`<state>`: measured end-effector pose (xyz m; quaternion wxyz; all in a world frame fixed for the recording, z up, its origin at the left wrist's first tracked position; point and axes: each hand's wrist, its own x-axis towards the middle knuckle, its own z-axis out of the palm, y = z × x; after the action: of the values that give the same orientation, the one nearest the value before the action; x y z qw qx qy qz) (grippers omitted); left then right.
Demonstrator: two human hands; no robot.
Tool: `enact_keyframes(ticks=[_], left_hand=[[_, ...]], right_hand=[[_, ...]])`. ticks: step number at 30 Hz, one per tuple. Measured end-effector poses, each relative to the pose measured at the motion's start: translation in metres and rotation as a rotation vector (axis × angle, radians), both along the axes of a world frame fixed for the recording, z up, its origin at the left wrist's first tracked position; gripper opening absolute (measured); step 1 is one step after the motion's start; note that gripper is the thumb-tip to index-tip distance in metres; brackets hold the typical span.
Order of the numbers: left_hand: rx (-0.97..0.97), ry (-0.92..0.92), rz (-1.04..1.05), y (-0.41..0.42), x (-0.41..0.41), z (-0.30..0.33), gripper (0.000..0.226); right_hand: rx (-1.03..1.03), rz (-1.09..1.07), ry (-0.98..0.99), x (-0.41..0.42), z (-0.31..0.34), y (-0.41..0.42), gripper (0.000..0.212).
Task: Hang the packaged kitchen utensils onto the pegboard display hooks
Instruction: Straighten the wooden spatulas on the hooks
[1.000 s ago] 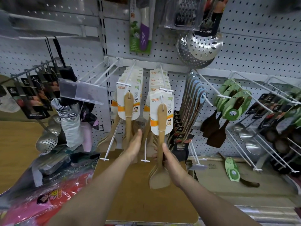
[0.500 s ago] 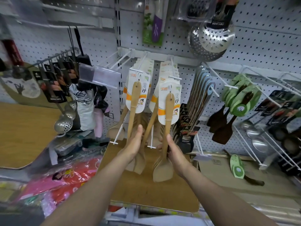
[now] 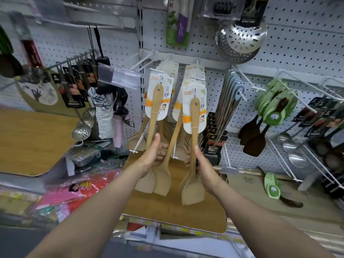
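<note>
Wooden spatulas [image 3: 193, 138] hang carded; left hand [image 3: 153, 155] and right hand [image 3: 202, 164] each grip a bunch, fingers [image 3: 187, 161] curled round handles.

The left hand [image 3: 152, 155] hides its spatula handles; top packages [image 3: 219, 6] are cut off and blurred

"HONG JAYU" is legible on the black utensil card [image 3: 74, 104].

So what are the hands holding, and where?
Each grips wooden spatulas by the handles: the left hand the left bunch, the right hand the right bunch.
</note>
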<state>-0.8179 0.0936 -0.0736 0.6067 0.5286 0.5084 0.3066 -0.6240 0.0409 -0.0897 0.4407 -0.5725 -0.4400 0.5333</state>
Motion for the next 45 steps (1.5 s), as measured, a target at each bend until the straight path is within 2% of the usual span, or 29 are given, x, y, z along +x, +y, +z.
enact_keyframes(ticks=[4,13,22,28,31,35,40,43,45], left_hand=[[0.011,0.026,-0.03,0.0,-0.003,0.002,0.088],[0.016,-0.038,0.053,-0.02,0.006,0.001,0.077],[0.004,-0.112,0.068,-0.045,0.034,-0.008,0.07],[-0.046,-0.093,0.007,-0.045,0.05,0.001,0.08],[-0.009,-0.109,0.02,-0.038,0.051,0.014,0.08],[0.087,-0.185,0.094,-0.024,0.05,0.029,0.077],[0.162,-0.23,0.081,-0.009,0.05,0.04,0.077],[0.19,-0.253,0.072,-0.003,0.051,0.05,0.075],[0.205,-0.269,0.071,0.0,0.051,0.058,0.07]], right_hand=[[-0.007,0.009,-0.019,0.002,0.0,-0.001,0.097],[0.006,0.012,-0.006,0.002,-0.001,-0.003,0.103],[0.014,0.01,-0.017,0.007,0.002,-0.008,0.1],[0.021,0.016,-0.007,0.01,0.003,-0.007,0.09],[0.001,0.006,-0.032,0.007,0.001,-0.005,0.086],[-0.024,0.002,-0.084,-0.004,0.003,0.001,0.096],[-0.012,0.026,-0.056,-0.013,0.014,0.009,0.082],[-0.005,0.033,-0.053,-0.01,0.016,0.015,0.051],[0.027,0.025,-0.022,-0.007,0.02,0.018,0.048]])
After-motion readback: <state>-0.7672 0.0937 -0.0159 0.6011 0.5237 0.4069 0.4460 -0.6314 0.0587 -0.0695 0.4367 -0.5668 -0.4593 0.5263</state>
